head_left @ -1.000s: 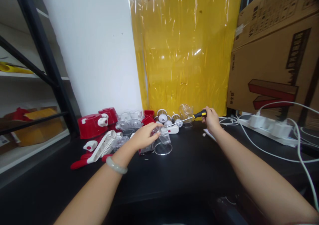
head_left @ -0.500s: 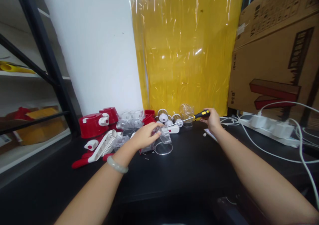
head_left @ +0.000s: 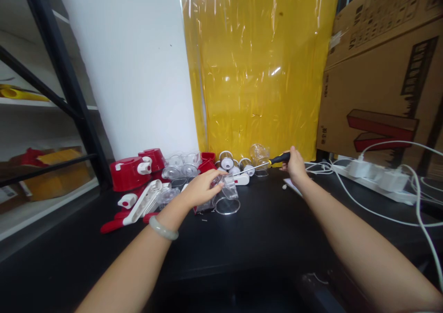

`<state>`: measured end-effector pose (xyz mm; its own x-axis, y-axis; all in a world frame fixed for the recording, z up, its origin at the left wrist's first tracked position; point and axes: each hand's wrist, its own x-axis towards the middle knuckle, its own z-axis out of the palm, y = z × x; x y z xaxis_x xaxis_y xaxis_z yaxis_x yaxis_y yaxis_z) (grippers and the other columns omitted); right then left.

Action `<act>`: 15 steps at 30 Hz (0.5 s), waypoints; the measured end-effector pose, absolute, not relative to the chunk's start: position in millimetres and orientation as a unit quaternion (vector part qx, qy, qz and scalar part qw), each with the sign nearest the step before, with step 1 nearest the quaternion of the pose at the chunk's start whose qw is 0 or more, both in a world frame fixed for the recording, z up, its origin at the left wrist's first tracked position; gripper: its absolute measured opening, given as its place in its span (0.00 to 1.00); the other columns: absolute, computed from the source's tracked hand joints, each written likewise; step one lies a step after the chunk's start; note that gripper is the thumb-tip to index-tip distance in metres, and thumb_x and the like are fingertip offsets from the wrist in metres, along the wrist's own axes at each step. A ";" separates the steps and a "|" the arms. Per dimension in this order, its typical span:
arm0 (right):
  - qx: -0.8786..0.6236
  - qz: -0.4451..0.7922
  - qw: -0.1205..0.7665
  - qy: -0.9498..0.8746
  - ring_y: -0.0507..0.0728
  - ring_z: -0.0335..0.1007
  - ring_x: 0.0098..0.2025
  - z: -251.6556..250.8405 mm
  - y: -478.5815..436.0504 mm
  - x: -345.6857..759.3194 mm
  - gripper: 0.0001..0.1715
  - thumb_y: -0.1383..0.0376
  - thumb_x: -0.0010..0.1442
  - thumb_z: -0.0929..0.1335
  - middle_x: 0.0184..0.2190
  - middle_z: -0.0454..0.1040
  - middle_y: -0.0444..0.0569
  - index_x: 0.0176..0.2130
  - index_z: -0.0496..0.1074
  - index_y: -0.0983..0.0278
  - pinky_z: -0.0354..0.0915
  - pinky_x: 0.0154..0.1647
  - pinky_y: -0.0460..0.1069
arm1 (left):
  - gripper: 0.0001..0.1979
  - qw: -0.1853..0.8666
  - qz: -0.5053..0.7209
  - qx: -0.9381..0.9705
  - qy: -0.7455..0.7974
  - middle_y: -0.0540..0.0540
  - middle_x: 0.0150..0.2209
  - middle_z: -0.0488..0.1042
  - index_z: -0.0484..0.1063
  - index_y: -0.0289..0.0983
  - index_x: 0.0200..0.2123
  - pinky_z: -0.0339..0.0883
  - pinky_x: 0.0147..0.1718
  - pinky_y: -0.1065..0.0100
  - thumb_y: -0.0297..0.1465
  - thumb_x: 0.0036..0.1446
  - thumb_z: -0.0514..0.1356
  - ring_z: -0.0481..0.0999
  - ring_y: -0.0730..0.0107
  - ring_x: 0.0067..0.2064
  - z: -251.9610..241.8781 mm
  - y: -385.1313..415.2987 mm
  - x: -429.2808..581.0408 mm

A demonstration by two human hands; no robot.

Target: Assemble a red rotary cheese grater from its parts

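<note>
My left hand (head_left: 204,188) is closed on a clear plastic part (head_left: 230,190) with a round open rim, lying tilted just above or on the black table; I cannot tell which. In my right hand (head_left: 295,165) is a screwdriver (head_left: 279,159) with a black and yellow handle. Its long metal shaft runs left, nearly level, and the tip meets the clear part by my left fingertips. Where exactly the tip sits is hidden. Behind the shaft lie several silver-and-white cylinders (head_left: 226,159) and a white piece with a red mark (head_left: 241,179).
Red housings (head_left: 129,173), white-and-red handles (head_left: 145,202) and clear cups (head_left: 180,165) crowd the left of the table (head_left: 256,243). Another clear container (head_left: 259,155) stands at the back. To the right are a power strip (head_left: 384,183) with cables and a big cardboard box (head_left: 377,87).
The screwdriver handle has turned in my right hand, showing more black and less yellow. My right fingers have shifted slightly around it. My left hand and the clear part stay put.
</note>
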<state>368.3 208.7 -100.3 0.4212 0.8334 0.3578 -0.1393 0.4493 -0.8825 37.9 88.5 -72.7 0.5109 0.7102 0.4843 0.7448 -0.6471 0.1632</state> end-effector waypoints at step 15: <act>-0.389 0.372 0.755 -0.373 0.50 0.62 0.15 -93.7 202.3 366.7 0.06 0.61 0.59 0.62 0.17 0.66 0.38 0.34 0.67 0.60 0.63 0.16 0.45 | 0.19 0.031 -0.262 -0.870 -0.417 0.42 0.55 0.75 0.68 0.42 0.59 0.69 0.50 0.57 0.36 0.66 0.55 0.77 0.60 0.47 -71.6 85.9 39.2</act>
